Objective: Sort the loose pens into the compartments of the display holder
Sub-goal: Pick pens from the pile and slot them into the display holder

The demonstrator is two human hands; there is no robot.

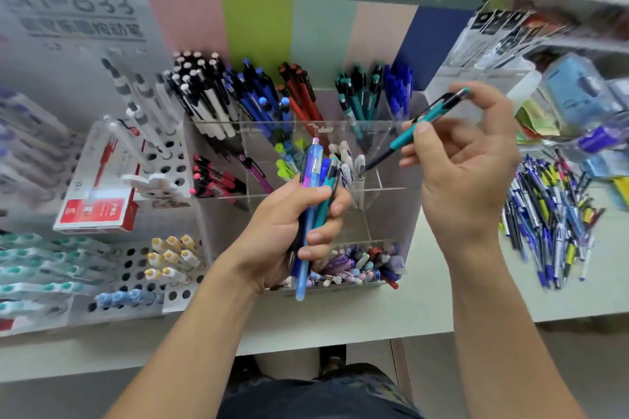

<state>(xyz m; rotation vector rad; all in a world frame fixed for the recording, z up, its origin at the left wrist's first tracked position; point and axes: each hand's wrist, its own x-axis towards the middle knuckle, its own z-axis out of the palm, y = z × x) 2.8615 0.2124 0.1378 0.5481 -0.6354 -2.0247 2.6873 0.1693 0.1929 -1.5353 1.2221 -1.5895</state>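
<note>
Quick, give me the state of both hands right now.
Left hand: closed around a bundle of pens, held upright.
Right hand: pinching a single teal pen above the display holder.

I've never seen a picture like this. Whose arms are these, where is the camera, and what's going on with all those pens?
No machine here: a person wears a camera on the head, looking down at their own hands. The left hand grips a bundle of pens. The right hand pinches one teal pen above the clear display holder, whose compartments hold pens sorted by colour; matching teal pens stand at the back. A loose pile lies on the counter to the right.
</note>
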